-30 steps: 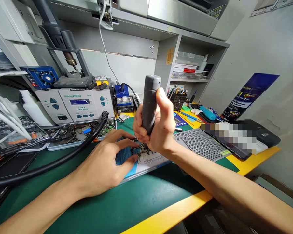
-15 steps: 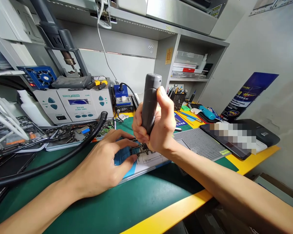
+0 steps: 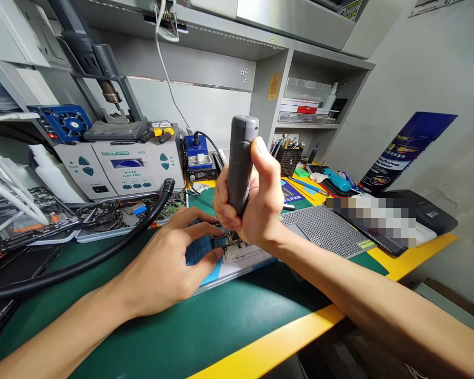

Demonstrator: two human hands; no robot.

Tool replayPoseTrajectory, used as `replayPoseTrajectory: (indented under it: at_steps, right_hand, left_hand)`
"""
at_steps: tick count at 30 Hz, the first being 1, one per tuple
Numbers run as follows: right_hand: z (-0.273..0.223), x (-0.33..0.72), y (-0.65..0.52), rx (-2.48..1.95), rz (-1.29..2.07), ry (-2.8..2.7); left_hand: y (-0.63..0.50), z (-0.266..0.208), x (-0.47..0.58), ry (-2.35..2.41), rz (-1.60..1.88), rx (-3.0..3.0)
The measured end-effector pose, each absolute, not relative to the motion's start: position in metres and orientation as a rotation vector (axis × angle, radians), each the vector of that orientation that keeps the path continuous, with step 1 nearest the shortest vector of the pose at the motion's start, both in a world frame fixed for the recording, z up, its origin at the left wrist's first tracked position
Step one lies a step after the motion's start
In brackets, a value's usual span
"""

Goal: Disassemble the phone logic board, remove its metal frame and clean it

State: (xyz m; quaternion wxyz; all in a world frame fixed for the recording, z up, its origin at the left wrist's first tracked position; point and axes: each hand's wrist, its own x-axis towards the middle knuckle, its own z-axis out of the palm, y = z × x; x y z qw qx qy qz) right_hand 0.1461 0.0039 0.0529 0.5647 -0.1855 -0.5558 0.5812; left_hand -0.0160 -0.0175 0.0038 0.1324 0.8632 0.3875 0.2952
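In the middle of the view, my right hand (image 3: pixel 258 202) is wrapped round an upright, dark grey tool handle (image 3: pixel 240 158). The thumb presses along its upper side; the tool's lower end is hidden behind the fist. Low and left of it, my left hand (image 3: pixel 174 258) rests with thumb and fingertips at the edges of a small dark circuit board (image 3: pixel 232 242). This board lies on a blue and white printed pad (image 3: pixel 245 260) and is partly covered by both hands.
A hot-air station (image 3: pixel 120 168) stands at the back left, its black hose (image 3: pixel 114 263) curving over the green mat (image 3: pixel 205 326). Trays of circuit boards (image 3: pixel 166 208) lie before it. At right are a grey perforated mat (image 3: pixel 319 231), a spray can (image 3: pixel 403 152) and a pen holder (image 3: pixel 290 158).
The camera view has shifted slightly. My right hand and the grey tool sit a touch further left and higher; my left hand stays at the board.
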Motion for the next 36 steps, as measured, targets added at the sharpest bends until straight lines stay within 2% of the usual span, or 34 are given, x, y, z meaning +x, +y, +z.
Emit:
replayPoseTrajectory:
  at_steps: [25,36]
  right_hand:
    - [0.0593,0.1453,0.0033,-0.554,1.375,-1.356]
    - [0.0514,0.1482,0.0044,-0.405,1.399,-1.316]
  left_hand:
    - [-0.0177,0.0053,-0.0145,1.138,0.854,2.525]
    - [-0.0175,0.0051,-0.0144,1.128,0.868,2.529]
